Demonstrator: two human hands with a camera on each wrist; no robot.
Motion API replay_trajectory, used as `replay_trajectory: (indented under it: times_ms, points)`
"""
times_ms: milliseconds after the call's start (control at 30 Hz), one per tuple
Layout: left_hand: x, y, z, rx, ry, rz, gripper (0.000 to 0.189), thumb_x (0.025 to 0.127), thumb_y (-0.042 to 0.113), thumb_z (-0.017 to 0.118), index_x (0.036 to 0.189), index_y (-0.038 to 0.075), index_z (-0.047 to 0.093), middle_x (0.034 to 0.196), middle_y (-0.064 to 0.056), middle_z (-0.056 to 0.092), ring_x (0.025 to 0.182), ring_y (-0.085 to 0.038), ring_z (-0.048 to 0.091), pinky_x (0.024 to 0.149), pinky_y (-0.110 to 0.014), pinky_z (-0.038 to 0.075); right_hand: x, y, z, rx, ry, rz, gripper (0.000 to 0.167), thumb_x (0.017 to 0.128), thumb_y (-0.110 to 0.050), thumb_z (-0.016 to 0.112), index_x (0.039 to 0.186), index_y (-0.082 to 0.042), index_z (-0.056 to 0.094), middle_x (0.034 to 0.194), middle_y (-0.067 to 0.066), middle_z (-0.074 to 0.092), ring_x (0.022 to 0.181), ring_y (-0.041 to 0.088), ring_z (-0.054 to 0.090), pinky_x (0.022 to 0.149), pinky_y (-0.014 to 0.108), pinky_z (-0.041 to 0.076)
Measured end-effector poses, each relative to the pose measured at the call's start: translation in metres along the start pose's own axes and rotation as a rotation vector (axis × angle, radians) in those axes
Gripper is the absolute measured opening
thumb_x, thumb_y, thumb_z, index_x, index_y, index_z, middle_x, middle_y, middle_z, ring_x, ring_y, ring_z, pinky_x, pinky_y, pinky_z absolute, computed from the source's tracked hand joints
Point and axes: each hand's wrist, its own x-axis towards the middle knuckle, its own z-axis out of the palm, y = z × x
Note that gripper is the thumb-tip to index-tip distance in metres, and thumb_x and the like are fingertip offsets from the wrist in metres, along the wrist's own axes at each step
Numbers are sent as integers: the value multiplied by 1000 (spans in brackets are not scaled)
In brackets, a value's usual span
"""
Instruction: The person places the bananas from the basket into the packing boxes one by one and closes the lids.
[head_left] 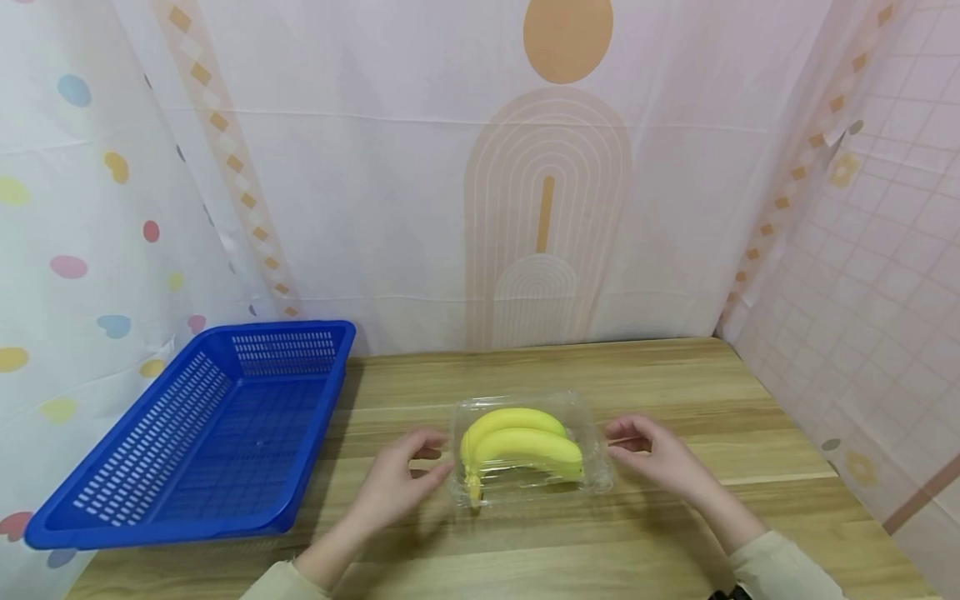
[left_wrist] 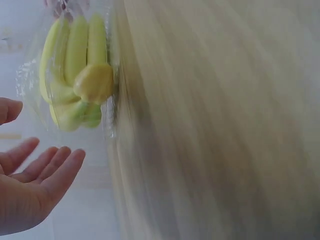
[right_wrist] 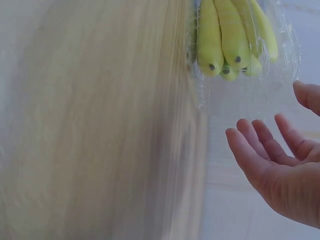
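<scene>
A clear plastic box point(head_left: 525, 496) sits on the wooden table with a bunch of yellow bananas point(head_left: 525, 446) inside it. The stem end of the bananas point(left_wrist: 95, 82) faces the left hand, and their dark tips face the right hand. At the box's left side is my left hand point(head_left: 401, 475), its fingers relaxed and spread, thumb apart from them. My right hand point(head_left: 656, 454) is at the box's right side, fingers loosely bent with nothing between them. Both wrist views show a gap between the fingertips and the box.
A large blue plastic basket point(head_left: 311, 467) with slotted walls stands on the left of the wooden table point(head_left: 660, 367). Patterned white curtains point(head_left: 397, 208) hang behind the table and along both sides.
</scene>
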Motion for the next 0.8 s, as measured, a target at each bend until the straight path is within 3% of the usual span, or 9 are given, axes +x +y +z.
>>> replay_trajectory:
  times_ms: [133,300,533,800]
  points:
    - [-4,4,0,-105,-1,-152,36,88,14,75,118,-1,65,113,-15,68,96,-27,67,75,-33,59,-2,-1,0,126,-39,58,43,94,-9,67,125,15,51,120,29,58,102,31,63,83,35,57]
    - [-6,5,1,-355,-40,-306,47,91,12,71,128,-11,55,114,-21,63,97,-28,65,75,-38,60,-5,-1,2,262,-75,173,59,95,-11,65,138,17,37,128,34,50,107,31,59,87,42,56]
    - [-11,3,3,-614,-126,-423,64,92,11,67,136,-23,35,115,-23,56,94,-24,64,81,-45,58,-9,-2,6,409,-125,251,69,98,-14,62,145,18,23,127,30,49,103,24,61,89,45,55]
    - [-14,7,5,-792,-167,-510,62,93,9,65,135,-21,32,114,-19,48,93,-22,57,85,-39,57,-11,-4,9,507,-165,285,73,99,-13,60,146,19,15,118,22,51,96,22,63,90,43,55]
